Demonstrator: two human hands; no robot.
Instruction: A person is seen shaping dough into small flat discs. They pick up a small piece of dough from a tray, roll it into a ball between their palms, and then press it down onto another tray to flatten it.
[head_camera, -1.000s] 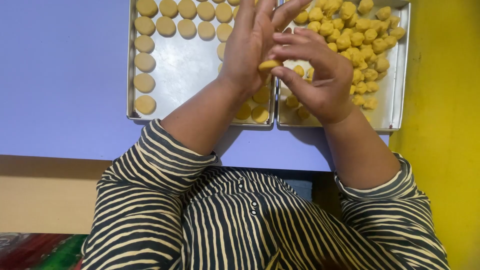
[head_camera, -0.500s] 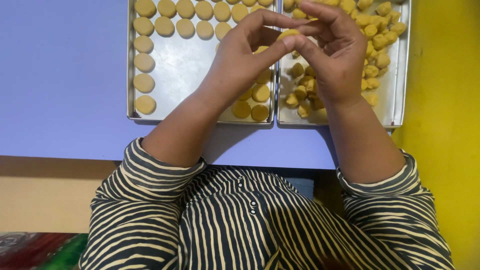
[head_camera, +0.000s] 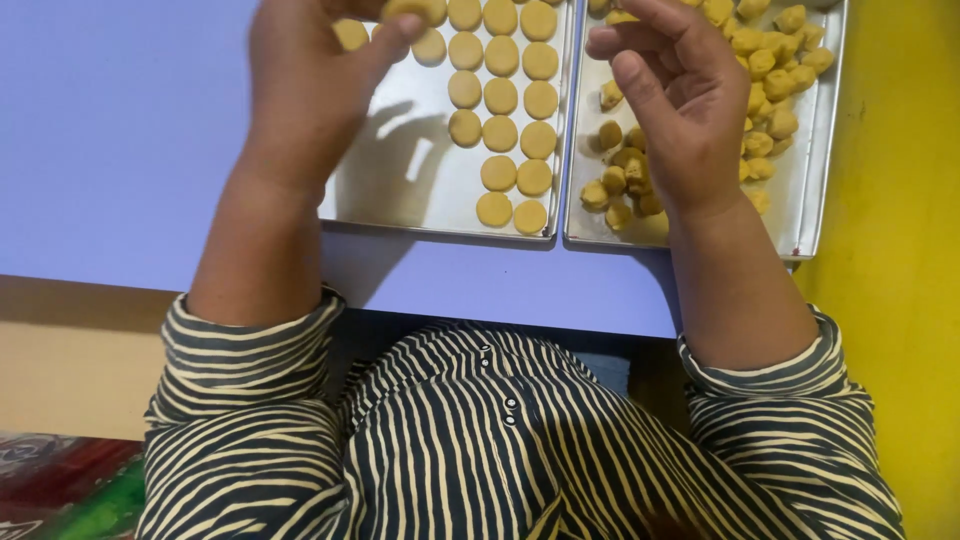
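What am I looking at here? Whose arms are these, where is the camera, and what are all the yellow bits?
No machine here: a person wears a camera on the head, looking down at their own chest and arms in a striped shirt. On a purple table sit two metal trays. The left tray holds flat yellow dough discs in rows; the right tray holds a loose heap of rough dough lumps. The left hand pinches one dough piece above the left tray. The right hand hovers over the lumps, fingers loosely curled, apparently empty.
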